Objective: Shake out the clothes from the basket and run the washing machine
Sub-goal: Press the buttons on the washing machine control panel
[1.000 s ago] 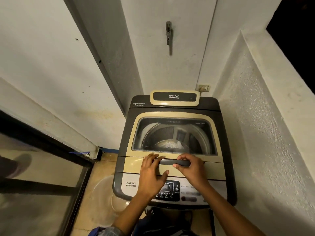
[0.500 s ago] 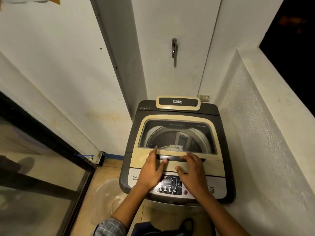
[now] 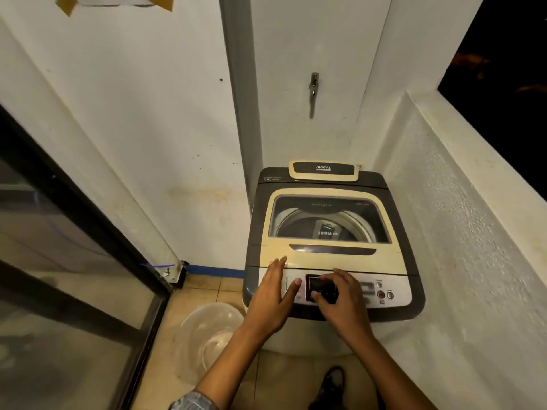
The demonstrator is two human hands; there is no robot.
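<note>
The washing machine (image 3: 328,241) stands on the floor (image 3: 207,294) in a narrow corner, its back against the white rear wall (image 3: 310,39) and its right side close to a rough plastered low wall (image 3: 444,232) topped by a pale ledge (image 3: 479,161). Its cream lid (image 3: 331,258) is down, and through the lid's window (image 3: 328,220) the drum shows, too dim to tell what lies inside. Along the machine's front edge runs the control panel (image 3: 367,290).

The left hand (image 3: 273,300) lies flat with fingers straight and close together, its fingertips at the lid's front left corner and its palm over the left end of the panel. The right hand (image 3: 343,303) sits over the middle of the panel with fingers curled down around the dark display (image 3: 318,287); whether they press a button cannot be told. A red button (image 3: 381,294) and a small round one lie uncovered toward the panel's right end.

Just left of the machine's front corner, a clear plastic basin (image 3: 211,332) rests on the tan floor tiles, partly hidden behind the left forearm. A dark-framed glass door (image 3: 74,261) fills the left side. A metal tap (image 3: 313,90) juts from the rear wall above the machine. A dark shoe (image 3: 333,383) shows on the floor at the bottom.
</note>
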